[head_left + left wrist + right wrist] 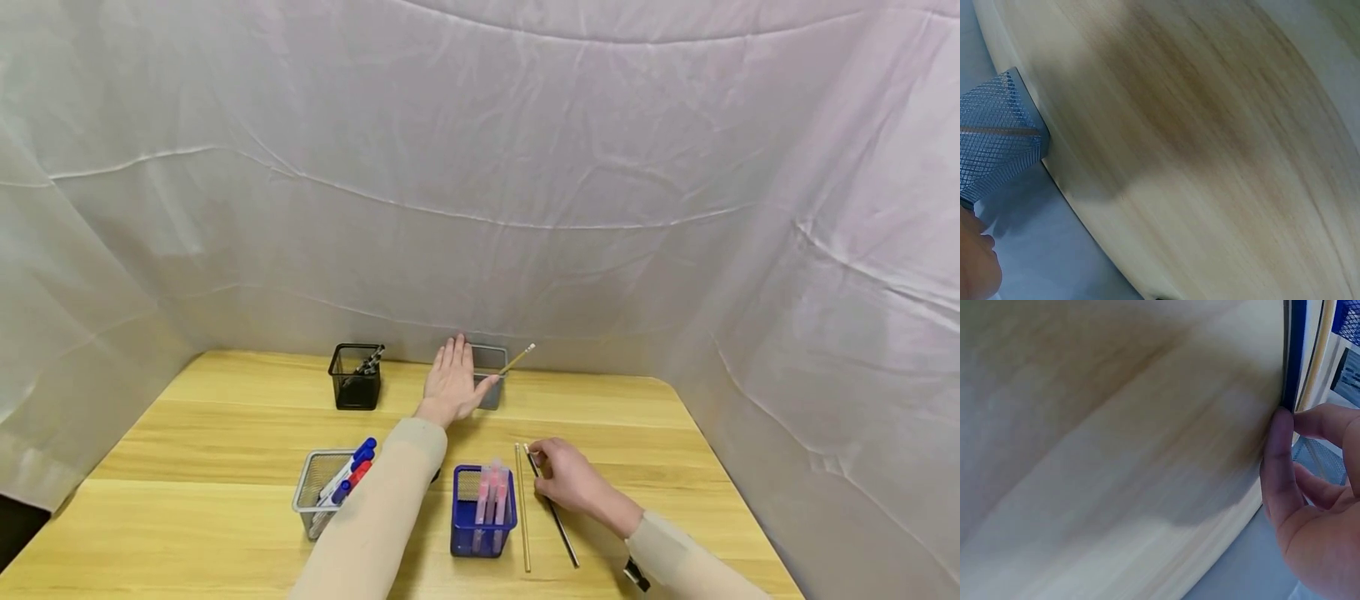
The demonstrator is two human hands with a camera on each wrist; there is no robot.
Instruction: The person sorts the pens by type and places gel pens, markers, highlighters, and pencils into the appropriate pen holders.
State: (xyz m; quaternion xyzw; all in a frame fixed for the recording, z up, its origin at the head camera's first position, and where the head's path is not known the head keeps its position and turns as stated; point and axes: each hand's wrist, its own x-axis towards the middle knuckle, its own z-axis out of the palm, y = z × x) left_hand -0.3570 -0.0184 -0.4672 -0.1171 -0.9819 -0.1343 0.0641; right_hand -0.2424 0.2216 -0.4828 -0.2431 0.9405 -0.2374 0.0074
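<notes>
My left hand point(452, 383), fingers straight and thumb spread, is at the left side of a grey mesh pen holder point(490, 398) at the back of the table. One yellow pencil point(517, 359) leans in that holder, eraser end up. In the left wrist view, fingertips point(979, 262) show right by the mesh holder point(997, 134). With thumb and fingers, my right hand point(567, 475) pinches a black pencil point(558, 525) near its far end, low over the table. Just left of it a yellow pencil point(523, 517) lies lengthwise on the wood.
Nearer me, a blue mesh holder point(456, 533) contains several pink-and-clear sticks point(491, 504). A silver mesh holder point(306, 504), partly behind my left sleeve, has blue and red markers point(356, 471). At the back left, a black mesh holder point(356, 393) carries dark pens point(371, 360). Grey cloth point(480, 183) encloses the table.
</notes>
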